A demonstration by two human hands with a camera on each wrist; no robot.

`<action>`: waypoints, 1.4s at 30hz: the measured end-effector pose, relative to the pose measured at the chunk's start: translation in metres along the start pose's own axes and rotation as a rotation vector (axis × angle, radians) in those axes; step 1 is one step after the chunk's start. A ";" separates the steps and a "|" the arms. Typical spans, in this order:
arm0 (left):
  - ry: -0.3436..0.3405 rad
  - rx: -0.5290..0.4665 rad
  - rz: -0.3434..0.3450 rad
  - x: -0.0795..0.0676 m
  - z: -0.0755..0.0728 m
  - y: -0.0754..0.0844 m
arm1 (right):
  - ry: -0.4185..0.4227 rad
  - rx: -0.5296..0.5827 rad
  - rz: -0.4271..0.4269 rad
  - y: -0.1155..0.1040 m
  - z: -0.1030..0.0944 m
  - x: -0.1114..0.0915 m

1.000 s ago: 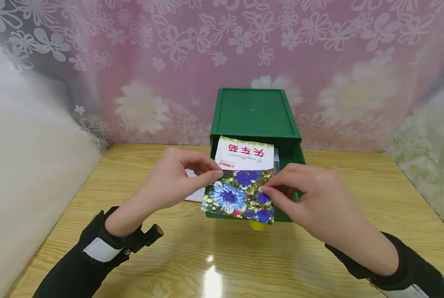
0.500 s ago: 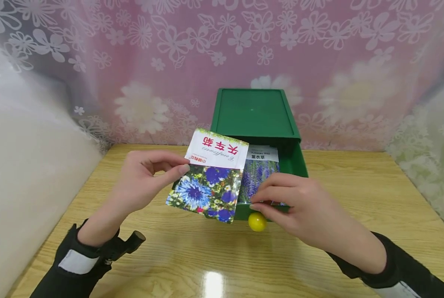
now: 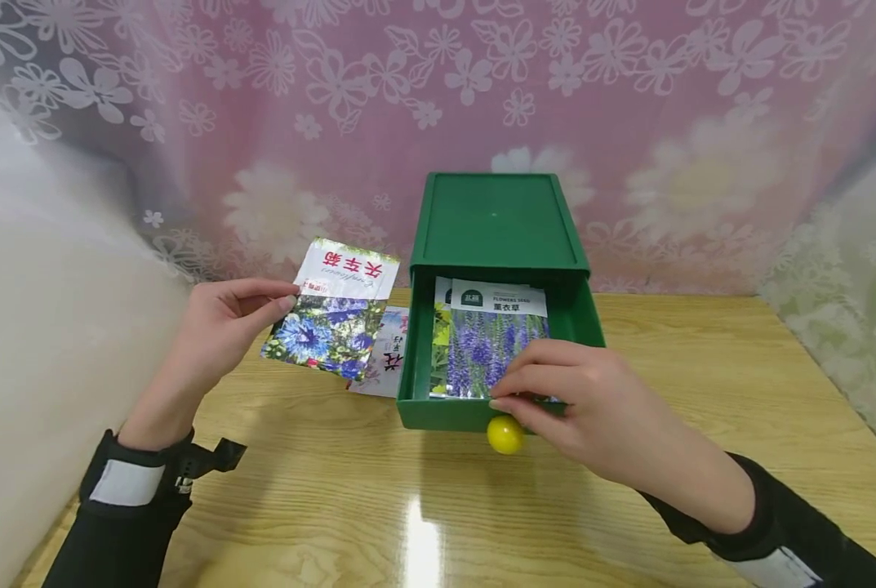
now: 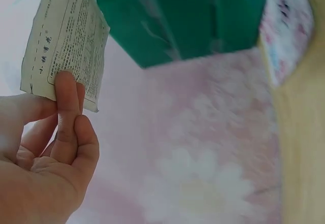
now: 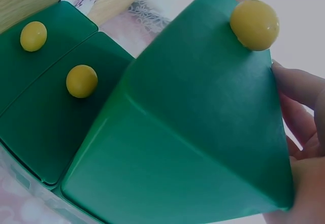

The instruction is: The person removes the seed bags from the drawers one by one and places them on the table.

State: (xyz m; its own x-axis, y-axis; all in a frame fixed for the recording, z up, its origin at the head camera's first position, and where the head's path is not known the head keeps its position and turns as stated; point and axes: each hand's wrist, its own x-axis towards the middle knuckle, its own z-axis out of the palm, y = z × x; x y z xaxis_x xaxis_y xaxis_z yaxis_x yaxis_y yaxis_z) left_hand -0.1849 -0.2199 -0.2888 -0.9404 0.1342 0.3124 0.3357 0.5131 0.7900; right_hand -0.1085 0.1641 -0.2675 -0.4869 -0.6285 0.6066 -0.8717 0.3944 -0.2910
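Observation:
Thumb and forefinger of my left hand (image 3: pixel 220 331) pinch a cornflower seed packet (image 3: pixel 331 314) by its left edge, held up left of the green drawer (image 3: pixel 438 415). Its printed white back (image 4: pixel 66 36) shows in the left wrist view. The drawer is pulled out of its green cabinet (image 3: pixel 500 220). In it lies a lavender seed packet (image 3: pixel 482 343), over a packet with yellow flowers (image 3: pixel 440 335). My right hand (image 3: pixel 584 400) grips the drawer's front rim, thumb outside and fingers inside, close to the lavender packet's lower edge. The hand hides part of that packet.
A yellow knob (image 3: pixel 505 434) sticks out from the drawer front. Another white printed packet (image 3: pixel 384 359) lies on the wooden table (image 3: pixel 335 490), left of the drawer. The right wrist view shows two more knobbed drawers (image 5: pixel 96 99). A flowered curtain (image 3: pixel 379 122) hangs behind.
My left hand has carried the cornflower packet left, away from above the drawer, uncovering the packets inside. My right hand has let go of it and moved down to the drawer's front rim.

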 end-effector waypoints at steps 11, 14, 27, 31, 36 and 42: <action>-0.078 0.049 -0.185 0.012 0.003 -0.067 | -0.007 -0.012 0.017 -0.001 0.001 0.001; -0.124 0.064 -0.231 0.014 0.006 -0.080 | 0.000 -0.010 0.013 0.000 0.001 0.002; -0.187 0.117 -0.259 0.017 0.017 -0.117 | -0.004 -0.017 0.015 0.001 0.000 0.001; -0.213 0.130 -0.290 0.017 0.020 -0.126 | -0.002 -0.023 0.015 0.001 0.000 0.001; -0.257 0.157 -0.330 0.014 0.021 -0.130 | -0.006 -0.015 0.013 0.001 0.001 0.000; -0.320 0.248 -0.321 0.016 0.025 -0.130 | -0.002 -0.011 0.010 0.001 0.001 -0.001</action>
State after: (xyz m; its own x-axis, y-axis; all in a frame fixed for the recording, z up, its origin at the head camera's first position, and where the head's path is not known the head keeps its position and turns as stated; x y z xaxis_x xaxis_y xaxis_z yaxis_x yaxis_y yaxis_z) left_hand -0.2449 -0.2638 -0.4000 -0.9764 0.1699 -0.1333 0.0409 0.7516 0.6583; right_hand -0.1091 0.1647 -0.2693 -0.4956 -0.6258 0.6023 -0.8661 0.4082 -0.2885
